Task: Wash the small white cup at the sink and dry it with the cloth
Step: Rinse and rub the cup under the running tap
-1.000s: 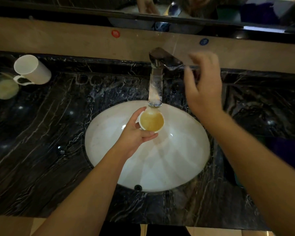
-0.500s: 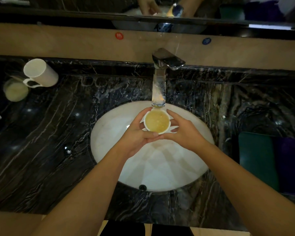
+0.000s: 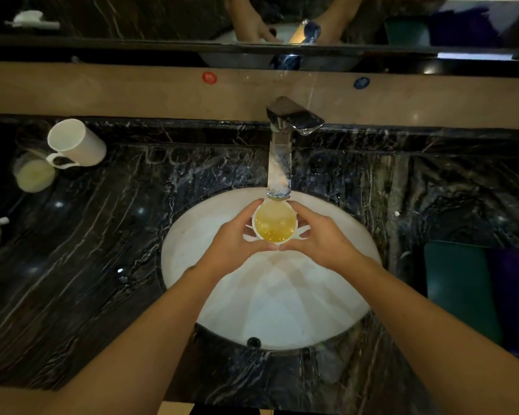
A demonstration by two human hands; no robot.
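Dim, grainy; wide-angle bending at edges, glare spots on countertop (image 3: 72,265)

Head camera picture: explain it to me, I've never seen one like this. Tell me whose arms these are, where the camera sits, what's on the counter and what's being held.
No machine here: the camera is worn on a person's head and looks down, so the two arms reaching in from the bottom are the wearer's own. The left hand and right hand cup a small white cup between their fingers, just below the faucet and over the white sink. The cup holds yellowish, bubbly liquid.

On the dark marble counter, at the left, a white mug lies on its side beside a round pale yellow thing that is too dim to identify. At the right lie a green cloth and a purple cloth. The strip along the top is a mirror.
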